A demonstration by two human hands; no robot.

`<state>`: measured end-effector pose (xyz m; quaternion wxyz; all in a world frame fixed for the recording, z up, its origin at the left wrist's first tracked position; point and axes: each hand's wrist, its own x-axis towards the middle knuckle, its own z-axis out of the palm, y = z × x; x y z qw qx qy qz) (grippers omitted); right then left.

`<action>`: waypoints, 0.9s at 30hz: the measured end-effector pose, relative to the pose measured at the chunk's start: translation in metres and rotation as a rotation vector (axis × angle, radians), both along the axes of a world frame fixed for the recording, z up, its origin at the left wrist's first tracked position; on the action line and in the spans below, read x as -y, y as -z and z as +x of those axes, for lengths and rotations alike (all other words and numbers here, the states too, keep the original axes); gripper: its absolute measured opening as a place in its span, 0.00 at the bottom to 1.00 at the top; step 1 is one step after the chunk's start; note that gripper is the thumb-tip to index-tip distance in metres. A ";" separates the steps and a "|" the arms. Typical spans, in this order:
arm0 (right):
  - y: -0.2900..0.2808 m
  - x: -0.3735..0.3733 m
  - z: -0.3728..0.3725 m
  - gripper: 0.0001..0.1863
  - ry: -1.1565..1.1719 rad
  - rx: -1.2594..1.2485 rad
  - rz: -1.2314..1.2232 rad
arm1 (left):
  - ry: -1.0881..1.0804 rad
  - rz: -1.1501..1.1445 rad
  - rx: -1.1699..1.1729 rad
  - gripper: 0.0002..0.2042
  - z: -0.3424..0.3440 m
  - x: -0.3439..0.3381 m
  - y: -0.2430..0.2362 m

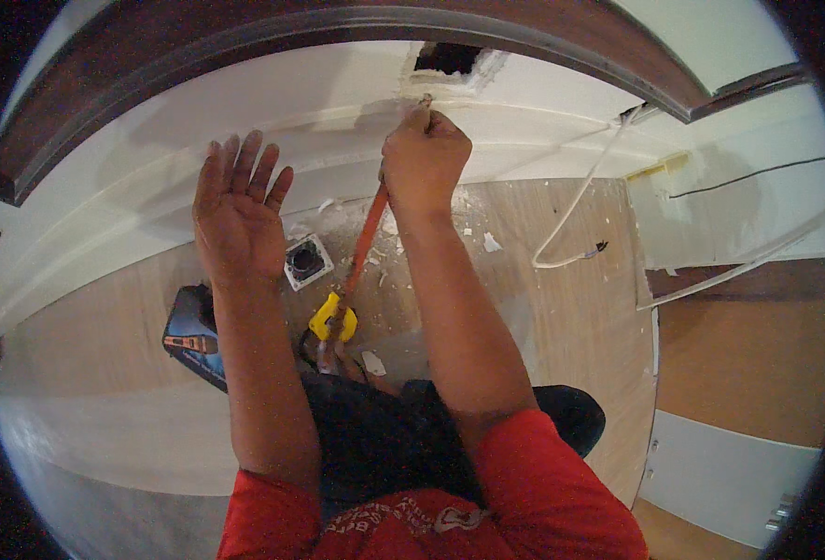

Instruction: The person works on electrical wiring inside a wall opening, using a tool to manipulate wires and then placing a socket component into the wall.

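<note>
My right hand (428, 161) is closed in a fist just below a square hole (447, 59) cut in the white wall. From the fist a long orange bar (367, 235) slants down toward me; its brown lower end overlaps a yellow tape measure (331, 320). A small tip shows above the knuckles; the exact kind of tool is unclear. My left hand (243, 224) is raised, palm up with fingers spread, and holds nothing. Beside it lies a square white socket-like box (308, 261) with a dark round centre.
White wall chips (492, 243) litter the wood-grain surface (562, 345). To the right, a white cable (571, 210) hangs with bare wire ends. A dark printed box (191, 336) sits left of my forearm. A dark wooden frame (338, 28) crosses above, and a white cabinet panel (725, 476) stands lower right.
</note>
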<state>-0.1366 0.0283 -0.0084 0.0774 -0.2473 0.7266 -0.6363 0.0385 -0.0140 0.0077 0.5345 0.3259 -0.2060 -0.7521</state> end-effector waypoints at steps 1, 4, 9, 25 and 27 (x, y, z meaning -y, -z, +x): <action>0.000 -0.003 -0.002 0.19 -0.036 0.016 0.026 | 0.002 0.007 0.000 0.24 0.002 0.000 0.001; 0.007 0.004 -0.006 0.18 -0.044 -0.049 0.003 | 0.024 0.005 -0.031 0.25 -0.002 -0.003 0.000; -0.001 0.005 0.003 0.16 -0.028 -0.057 0.025 | -0.005 0.017 -0.008 0.24 -0.002 0.000 0.000; 0.006 0.006 -0.003 0.18 0.018 -0.040 0.026 | 0.010 0.015 0.004 0.26 -0.004 -0.001 0.001; 0.004 0.004 -0.006 0.18 0.011 -0.041 0.017 | 0.016 0.012 0.004 0.26 -0.004 -0.002 0.001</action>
